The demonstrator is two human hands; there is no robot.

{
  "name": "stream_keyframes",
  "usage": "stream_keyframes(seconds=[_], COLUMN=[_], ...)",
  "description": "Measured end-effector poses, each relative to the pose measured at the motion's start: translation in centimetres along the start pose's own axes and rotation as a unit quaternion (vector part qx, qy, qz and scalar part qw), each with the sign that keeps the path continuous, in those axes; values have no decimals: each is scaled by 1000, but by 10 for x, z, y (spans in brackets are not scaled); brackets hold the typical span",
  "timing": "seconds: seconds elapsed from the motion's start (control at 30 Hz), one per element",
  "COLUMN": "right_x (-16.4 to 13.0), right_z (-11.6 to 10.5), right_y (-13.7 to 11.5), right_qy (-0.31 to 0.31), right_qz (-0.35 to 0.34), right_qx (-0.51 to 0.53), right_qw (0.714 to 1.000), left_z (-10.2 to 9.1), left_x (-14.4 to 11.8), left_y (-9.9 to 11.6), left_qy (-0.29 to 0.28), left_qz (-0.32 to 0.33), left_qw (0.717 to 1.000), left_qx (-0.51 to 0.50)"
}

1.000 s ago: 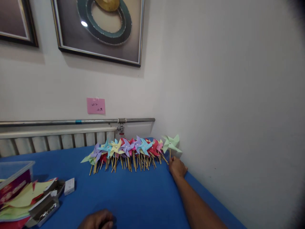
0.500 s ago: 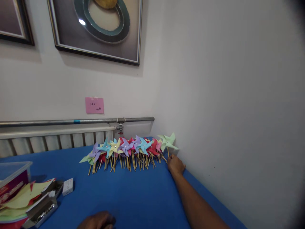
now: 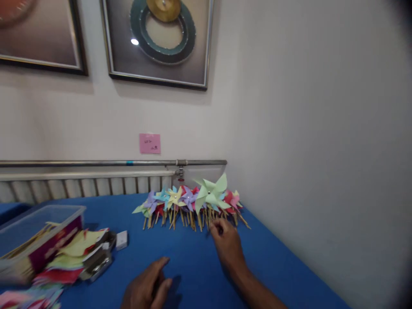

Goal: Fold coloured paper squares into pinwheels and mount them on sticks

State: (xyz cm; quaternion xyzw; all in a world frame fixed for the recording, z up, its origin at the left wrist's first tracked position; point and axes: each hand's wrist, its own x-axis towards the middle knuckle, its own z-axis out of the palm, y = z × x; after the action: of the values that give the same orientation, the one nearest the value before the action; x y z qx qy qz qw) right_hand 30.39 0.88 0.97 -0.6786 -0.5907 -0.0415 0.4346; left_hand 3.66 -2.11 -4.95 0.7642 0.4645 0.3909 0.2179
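My right grip (image 3: 225, 240) pinches the green pinwheel's stick (image 3: 210, 196) at the desk's (image 3: 193, 266) far edge; I'd keep it upright. Left grip (image 3: 146, 287) rests apart.

Clear plastic box (image 3: 38, 223), coloured paper sheets (image 3: 77, 249).

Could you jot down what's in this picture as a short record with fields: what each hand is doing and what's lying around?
Surface: blue table
Right hand: holds the stick of a light green pinwheel, upright in front of the row
Left hand: rests on the table, holds nothing
Row: coloured pinwheels lying along the far edge
Left side: clear plastic box, coloured paper sheets, small white box
Wall: pink note, framed picture
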Motion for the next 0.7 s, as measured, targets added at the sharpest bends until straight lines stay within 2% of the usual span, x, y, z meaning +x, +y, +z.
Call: stream_keyframes(seconds=[0.1, 0.2, 0.3, 0.43, 0.5, 0.7], right_x=[-46, -73, -78, -76, -77, -79], right_z=[21, 32, 38, 41, 41, 42], right_y=[-40, -54, -52, -47, -47, -48], right_qy=[-50, -79, -81, -85, -91, -91], right_qz=[-60, -134, -163, -186, -191, -197], right_qx=[61, 63, 51, 36, 33, 24], right_qw=[995, 986, 982, 978, 977, 976], left_z=[-6, -7, -7, -12, -17, -31], left_x=[-4, -5, -3, 4, 7, 12], left_y=[10, 14, 15, 23, 27, 34], left_qy=[22, 28, -2, 14, 14, 40], left_qz=[90, 127, 81, -38, -74, -85], left_qw=[996, 991, 996, 999, 997, 996], left_qx=[20, 31, 23, 13, 5, -2])
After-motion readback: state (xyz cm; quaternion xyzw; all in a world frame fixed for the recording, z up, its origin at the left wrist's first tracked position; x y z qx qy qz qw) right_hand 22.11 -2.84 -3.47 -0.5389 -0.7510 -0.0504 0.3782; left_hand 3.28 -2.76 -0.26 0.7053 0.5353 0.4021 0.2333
